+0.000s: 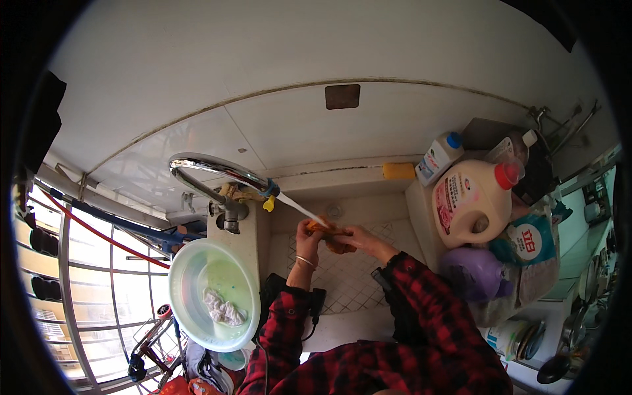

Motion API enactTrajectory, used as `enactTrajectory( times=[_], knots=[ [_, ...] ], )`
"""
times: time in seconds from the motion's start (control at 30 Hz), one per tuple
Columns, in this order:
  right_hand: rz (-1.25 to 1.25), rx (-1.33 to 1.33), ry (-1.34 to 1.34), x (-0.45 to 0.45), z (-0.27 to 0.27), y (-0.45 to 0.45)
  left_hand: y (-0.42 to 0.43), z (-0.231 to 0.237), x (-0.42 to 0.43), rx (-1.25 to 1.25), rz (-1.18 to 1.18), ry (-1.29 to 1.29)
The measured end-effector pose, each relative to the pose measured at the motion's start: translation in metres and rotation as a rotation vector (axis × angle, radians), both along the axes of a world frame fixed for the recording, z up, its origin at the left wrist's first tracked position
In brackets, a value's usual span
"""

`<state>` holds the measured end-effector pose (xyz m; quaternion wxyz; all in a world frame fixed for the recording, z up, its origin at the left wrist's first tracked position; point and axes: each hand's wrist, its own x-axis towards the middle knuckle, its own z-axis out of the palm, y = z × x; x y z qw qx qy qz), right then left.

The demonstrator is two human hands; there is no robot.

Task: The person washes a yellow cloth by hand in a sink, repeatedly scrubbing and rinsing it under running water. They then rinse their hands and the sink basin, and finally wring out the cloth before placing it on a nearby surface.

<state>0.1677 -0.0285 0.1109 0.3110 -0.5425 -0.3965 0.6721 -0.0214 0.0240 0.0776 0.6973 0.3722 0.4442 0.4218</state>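
Observation:
Water runs from the chrome faucet (222,168) onto an orange cloth (340,244) held above the laundry sink (345,286). My left hand (307,243) grips the cloth's left part, just under the stream. On its right side my right hand (363,240) holds the same cloth, fingers pointing left. Some of the cloth is hidden behind the fingers. A pale plastic basin (215,296) to the left of the sink holds water and a wet white cloth (223,308).
Along the sink's right side stand a large beige detergent jug (469,202), a white bottle with a blue cap (439,157), a purple jug (471,274) and a detergent bag (528,242). A yellow sponge (399,171) lies on the back ledge. Barred windows are at left.

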Motion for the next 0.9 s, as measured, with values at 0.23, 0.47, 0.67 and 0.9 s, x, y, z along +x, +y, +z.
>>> enactTrajectory(
  times=[0.23,0.47,0.67,0.9],
  knots=[
    [-0.433,0.11,0.247,0.036,-0.005,0.008,0.009,-0.037,-0.031,-0.155,0.252,0.108],
    [-0.505,0.107,0.657,0.064,-0.025,-0.004,0.007,-0.025,-0.034,0.165,0.44,0.069],
    [0.326,-0.259,-0.748,0.088,-0.064,-0.024,-0.02,-0.059,-0.051,0.078,0.411,0.458],
    [0.396,0.083,-0.89,0.057,-0.12,-0.037,-0.074,-0.143,-0.033,0.269,-0.091,1.152]
  ],
)
